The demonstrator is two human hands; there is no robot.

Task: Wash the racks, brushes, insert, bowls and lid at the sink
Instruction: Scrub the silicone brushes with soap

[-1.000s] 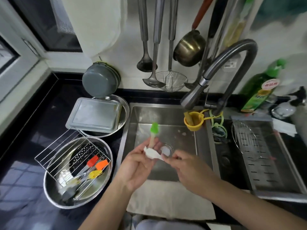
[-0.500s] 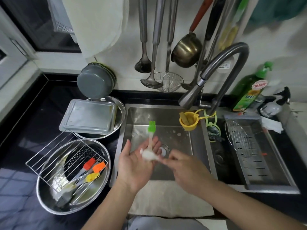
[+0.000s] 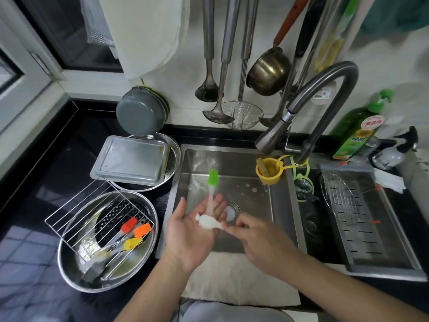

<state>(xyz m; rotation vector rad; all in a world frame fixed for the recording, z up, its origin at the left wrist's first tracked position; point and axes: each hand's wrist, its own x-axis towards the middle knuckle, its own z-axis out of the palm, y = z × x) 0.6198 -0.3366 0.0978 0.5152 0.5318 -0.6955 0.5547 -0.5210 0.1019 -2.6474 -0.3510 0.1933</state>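
What the white lump (image 3: 207,221) on the palm is, soap or foam, I can't tell; motion blur smears it. The left hand (image 3: 192,231) lies palm up over the sink (image 3: 274,201), fingers nearly straight, the green-headed brush (image 3: 212,189) resting along them, bristles pointing to the back wall. The right hand (image 3: 257,240) reaches in palm down, its fingers pinching the lump's pale tail. Other brushes lie under a wire rack (image 3: 92,219) in the bowl (image 3: 69,266) on the worktop.
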